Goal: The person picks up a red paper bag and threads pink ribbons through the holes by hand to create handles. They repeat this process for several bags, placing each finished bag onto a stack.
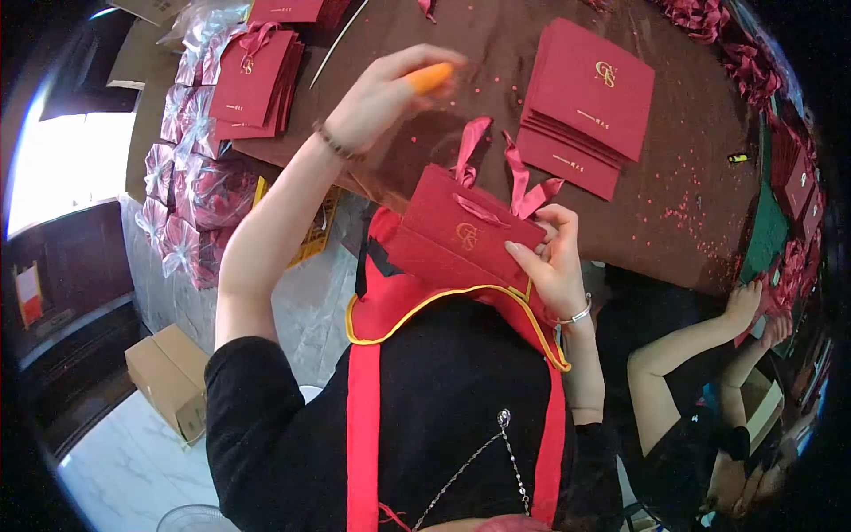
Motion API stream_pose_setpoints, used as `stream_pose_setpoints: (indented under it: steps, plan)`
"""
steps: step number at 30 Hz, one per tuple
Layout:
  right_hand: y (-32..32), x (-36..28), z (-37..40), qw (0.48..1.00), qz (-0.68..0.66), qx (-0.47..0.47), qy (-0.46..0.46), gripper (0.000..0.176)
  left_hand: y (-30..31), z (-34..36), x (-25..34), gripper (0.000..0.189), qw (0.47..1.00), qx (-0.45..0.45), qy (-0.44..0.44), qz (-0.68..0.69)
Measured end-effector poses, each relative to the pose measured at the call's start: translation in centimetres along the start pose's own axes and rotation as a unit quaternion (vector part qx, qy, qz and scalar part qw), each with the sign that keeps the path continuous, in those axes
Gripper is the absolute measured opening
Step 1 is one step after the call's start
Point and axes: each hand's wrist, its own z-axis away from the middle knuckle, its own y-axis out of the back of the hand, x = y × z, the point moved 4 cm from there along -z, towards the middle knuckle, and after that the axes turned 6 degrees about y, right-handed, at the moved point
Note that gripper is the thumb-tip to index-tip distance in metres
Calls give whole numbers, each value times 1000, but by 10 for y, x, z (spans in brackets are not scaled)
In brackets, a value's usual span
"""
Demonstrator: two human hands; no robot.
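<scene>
My right hand (554, 266) grips a dark red paper gift bag (434, 213) by its side, thumb on the front near the gold lettering. The bag is tilted in front of my apron (425, 315), and loose pink-red ribbon ends (474, 146) stick up from its top edge. My left hand (381, 97) is raised over the table, away from the bag. An orange cover (430, 79) sits on one of its digits, seemingly the thumb. Its fingers are stretched forward and partly blurred, and I see nothing held in them.
A stack of flat red bags (585, 102) lies on the brown tablecloth (674, 235). Ribboned bags (253, 80) and plastic-wrapped bundles (208, 191) stand at left. A cardboard box (168, 381) is on the floor. At right, a co-worker's hands (749, 306) are near red ribbons.
</scene>
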Motion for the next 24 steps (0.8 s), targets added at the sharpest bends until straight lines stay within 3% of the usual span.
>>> stream_pose_setpoints:
  steps: [2, 6, 8, 9, 11, 12, 14, 15, 16, 17, 19, 21, 22, 23, 24]
  plan:
    - [1, 0, 0, 996, -61, 23, -59, 58, 16, 18, -25, 21, 999, -20, 21, -14]
    - [1, 5, -3, 991, -119, 3, -68, 68, -9, 64, -59, 22, 988, -12, 156, 4]
    - [4, 3, -8, 999, 22, 29, -29, 64, -20, 72, -53, 24, 992, -11, 128, 10]
    - [3, -7, -12, 993, 71, 81, 39, 55, -21, 73, -55, 25, 993, -14, 113, 1]
    - [8, -5, -18, 990, 85, 111, 33, 47, -23, 76, -56, 33, 995, -41, 78, 50]
    - [9, -13, -19, 984, 81, 142, 70, 38, -25, 79, -55, 38, 993, -44, 41, 106]
    - [5, -6, -21, 985, -75, 153, 22, 35, -30, 82, -64, 55, 988, -41, 21, 148]
    - [0, -10, -23, 986, -66, 151, 35, 32, -35, 84, -66, 47, 984, -68, 29, 162]
    - [-7, -11, -25, 989, -63, 130, 40, 32, -38, 89, -55, 45, 991, -90, 9, 94]
    - [-12, -12, -27, 991, -57, 110, 43, 31, -39, 94, -50, 40, 991, -81, -5, 109]
    - [-27, -14, -32, 991, -123, 50, -1, 44, -20, 110, -26, 37, 991, -62, 64, 100]
    - [-42, -26, -36, 987, -153, -37, -42, 60, 9, 128, 10, 36, 997, -10, -10, -69]
    - [-45, -26, -38, 981, -175, -74, -44, 59, 26, 142, 36, 39, 981, 35, -45, -188]
    - [-48, -24, -40, 973, -195, -110, -46, 59, 45, 155, 52, 40, 971, 104, -60, -206]
    - [-48, -22, -42, 974, -186, -113, -55, 56, 66, 164, 55, 40, 974, 166, -96, -117]
